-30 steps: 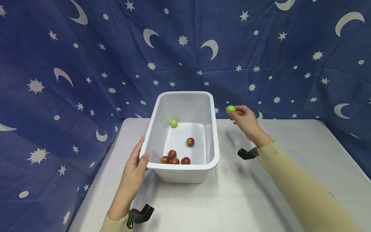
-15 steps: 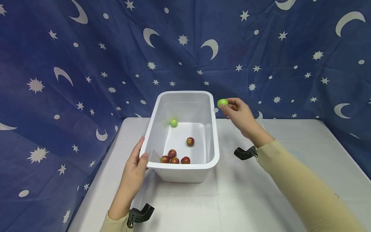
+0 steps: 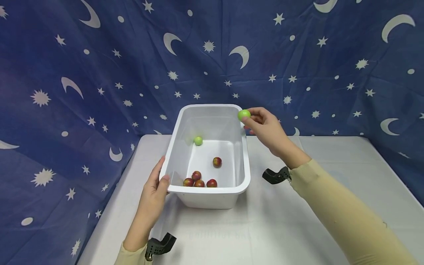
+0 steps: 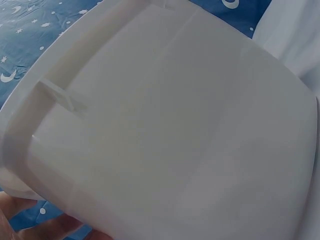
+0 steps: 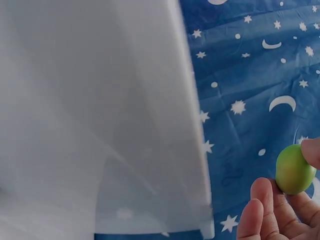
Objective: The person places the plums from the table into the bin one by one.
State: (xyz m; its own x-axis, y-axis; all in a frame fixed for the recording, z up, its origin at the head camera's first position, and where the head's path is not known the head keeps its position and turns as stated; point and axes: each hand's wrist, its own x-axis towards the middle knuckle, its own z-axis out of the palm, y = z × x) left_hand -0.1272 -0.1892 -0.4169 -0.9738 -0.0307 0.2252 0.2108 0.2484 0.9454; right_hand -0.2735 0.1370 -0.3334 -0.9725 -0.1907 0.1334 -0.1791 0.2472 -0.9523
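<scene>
My right hand (image 3: 269, 130) pinches a small round green fruit (image 3: 244, 115) between thumb and fingers, at the height of the tub's far right rim. The right wrist view shows that green fruit (image 5: 295, 170) beside the tub's outer wall (image 5: 100, 100). With thumb over the rim and fingers outside, my left hand (image 3: 154, 193) grips the near left corner of the white plastic tub (image 3: 207, 190). On the tub's floor lie another green fruit (image 3: 198, 140), a lone red fruit (image 3: 217, 162) and a cluster of several red fruits (image 3: 198, 183) near the front wall.
The tub stands on a table with a white cloth (image 3: 212, 235). Behind and to the left hangs a blue curtain (image 3: 109, 73) with moons and stars. Black wrist mounts (image 3: 160, 244) sit on both wrists.
My right hand has moved left and slightly up with the green fruit, from beside the tub to its far right rim. The left hand and the tub have stayed in place.
</scene>
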